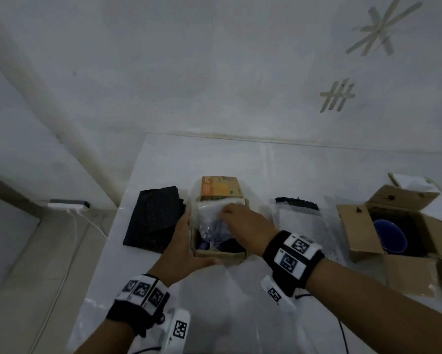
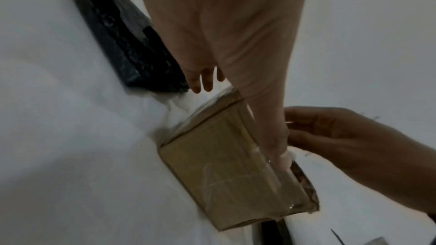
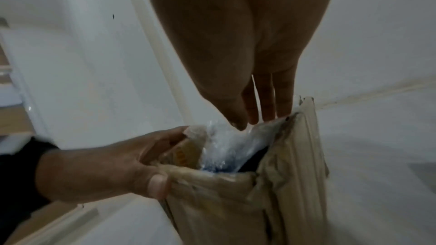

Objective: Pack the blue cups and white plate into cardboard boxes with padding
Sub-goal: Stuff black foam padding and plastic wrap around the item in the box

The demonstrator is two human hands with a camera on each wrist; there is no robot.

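Observation:
A small cardboard box (image 1: 220, 255) (image 2: 219, 170) (image 3: 224, 202) stands at the table's middle. My left hand (image 1: 186, 241) (image 2: 240, 116) grips its left wall, thumb curled over the front edge. Inside lies a blue cup (image 1: 216, 233) (image 3: 217, 167) under bubble wrap (image 1: 209, 215) (image 3: 226, 142). My right hand (image 1: 230, 213) (image 3: 250, 118) reaches down over the box, its thumb and fingertips pinching the wrap's top. A second blue cup (image 1: 390, 236) sits in a larger cardboard box (image 1: 360, 226) at the right. No white plate is in view.
A folded black cloth (image 1: 154, 218) (image 2: 122, 44) lies left of the small box. An orange carton (image 1: 221, 187) stands right behind it. A bubble-wrap sheet (image 1: 296, 221) with a dark cloth strip lies between the two boxes. The wall runs along the table's far edge.

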